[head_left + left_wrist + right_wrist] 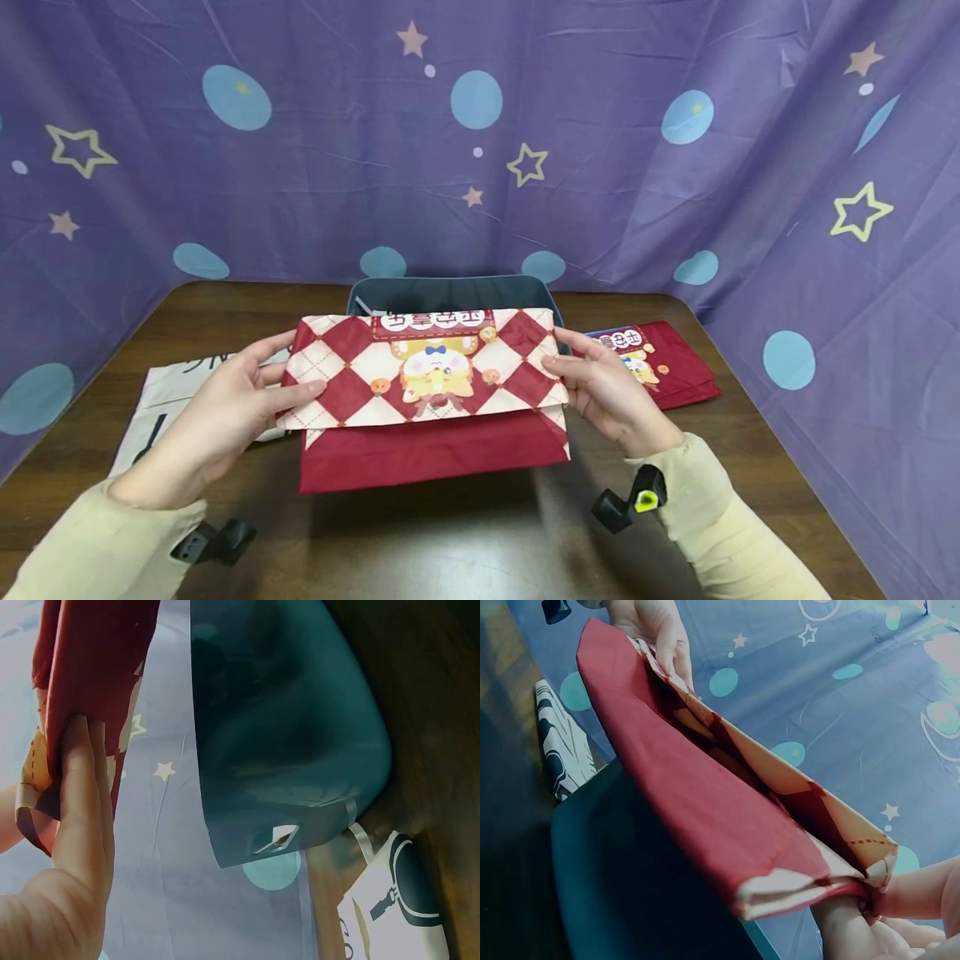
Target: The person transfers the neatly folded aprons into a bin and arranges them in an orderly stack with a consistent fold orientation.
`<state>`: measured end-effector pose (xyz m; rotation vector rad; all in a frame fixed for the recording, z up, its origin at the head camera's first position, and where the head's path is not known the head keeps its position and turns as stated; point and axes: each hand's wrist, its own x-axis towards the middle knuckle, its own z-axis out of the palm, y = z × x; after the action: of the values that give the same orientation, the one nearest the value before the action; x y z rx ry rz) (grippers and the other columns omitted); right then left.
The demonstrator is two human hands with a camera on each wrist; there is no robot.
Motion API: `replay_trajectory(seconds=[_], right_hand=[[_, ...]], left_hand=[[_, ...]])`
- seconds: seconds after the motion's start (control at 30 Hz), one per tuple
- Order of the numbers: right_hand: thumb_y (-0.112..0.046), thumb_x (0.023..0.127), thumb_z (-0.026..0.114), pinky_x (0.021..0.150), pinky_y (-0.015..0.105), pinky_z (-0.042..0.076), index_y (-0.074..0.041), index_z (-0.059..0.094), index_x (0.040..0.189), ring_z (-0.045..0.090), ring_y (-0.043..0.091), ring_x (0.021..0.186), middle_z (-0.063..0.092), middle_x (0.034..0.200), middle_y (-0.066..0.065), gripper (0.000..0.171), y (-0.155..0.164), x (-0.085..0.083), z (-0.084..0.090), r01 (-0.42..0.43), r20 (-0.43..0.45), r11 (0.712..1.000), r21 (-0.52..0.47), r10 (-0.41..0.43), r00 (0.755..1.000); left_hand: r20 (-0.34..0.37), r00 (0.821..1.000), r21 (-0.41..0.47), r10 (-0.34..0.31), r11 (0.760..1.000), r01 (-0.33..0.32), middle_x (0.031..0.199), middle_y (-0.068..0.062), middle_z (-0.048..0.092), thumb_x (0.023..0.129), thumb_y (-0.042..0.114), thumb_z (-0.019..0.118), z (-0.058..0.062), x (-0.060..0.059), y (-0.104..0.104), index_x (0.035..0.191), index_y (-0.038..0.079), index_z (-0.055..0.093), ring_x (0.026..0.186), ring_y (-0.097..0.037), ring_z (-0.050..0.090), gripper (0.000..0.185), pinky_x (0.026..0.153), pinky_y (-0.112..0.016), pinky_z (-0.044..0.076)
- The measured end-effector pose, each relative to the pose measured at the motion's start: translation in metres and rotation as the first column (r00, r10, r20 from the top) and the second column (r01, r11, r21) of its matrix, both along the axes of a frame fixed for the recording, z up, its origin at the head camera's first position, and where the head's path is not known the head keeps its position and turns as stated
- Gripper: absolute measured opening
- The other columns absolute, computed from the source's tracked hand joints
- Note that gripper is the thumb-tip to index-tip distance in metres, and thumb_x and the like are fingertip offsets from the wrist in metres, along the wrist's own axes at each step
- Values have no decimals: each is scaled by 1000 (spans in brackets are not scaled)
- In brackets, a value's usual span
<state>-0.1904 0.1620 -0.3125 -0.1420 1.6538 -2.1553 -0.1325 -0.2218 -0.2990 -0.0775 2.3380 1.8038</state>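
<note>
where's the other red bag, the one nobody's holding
In the head view the spare red bag lies flat on the table at the right, just beyond the right hand and beside the dark teal bin.

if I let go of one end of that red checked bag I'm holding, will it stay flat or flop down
Probably flop. The red checked bag looks like thin cloth folded over on itself, held at each end by the left hand and right hand; the right wrist view shows its layers sagging apart. It seems light for its size, and unlikely to break or roll.
</note>
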Motion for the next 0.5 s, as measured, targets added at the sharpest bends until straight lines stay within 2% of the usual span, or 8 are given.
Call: replay_trajectory(seconds=[0.13, 0.37, 0.47, 0.5], right_hand=[[-3, 100, 47, 78, 26, 60, -1, 18, 155, 72, 9, 88, 72, 102, -5, 63, 0, -1, 1, 7, 8, 1000, 0, -7, 1000], [-4, 99, 46, 79, 27, 60, -5, 21, 156, 72, 9, 88, 69, 109, -4, 62, 1, -3, 4, 16, 38, 1000, -24, -15, 999], [-4, 99, 46, 80, 26, 59, -5, 16, 157, 71, 8, 89, 67, 111, -4, 65, 2, -3, 6, 18, 45, 999, -36, -17, 999], [-3, 99, 46, 81, 26, 59, -5, 16, 157, 71, 8, 89, 67, 111, -4, 66, 3, -3, 7, 20, 46, 999, -38, -18, 999]], left_hand=[[-2, 1000, 20, 7, 1000, -7, 119, -4, 65, 95, 17, 68, 2, -2, 0, 159, 6, 3, 88, -6, 70, 92, 75, -27, 60], [-22, 1000, 77, 17, 997, -15, 108, 6, 67, 94, 13, 67, 6, -7, 3, 159, 6, 0, 86, -9, 71, 93, 73, -30, 62], [-22, 999, 70, 25, 997, -23, 106, 9, 66, 95, 15, 67, 7, -8, 4, 159, 7, 0, 86, -9, 72, 93, 73, -31, 62], [-21, 999, 69, 26, 997, -25, 110, 5, 65, 95, 16, 67, 8, -8, 4, 159, 8, 0, 86, -9, 71, 93, 73, -31, 62]])
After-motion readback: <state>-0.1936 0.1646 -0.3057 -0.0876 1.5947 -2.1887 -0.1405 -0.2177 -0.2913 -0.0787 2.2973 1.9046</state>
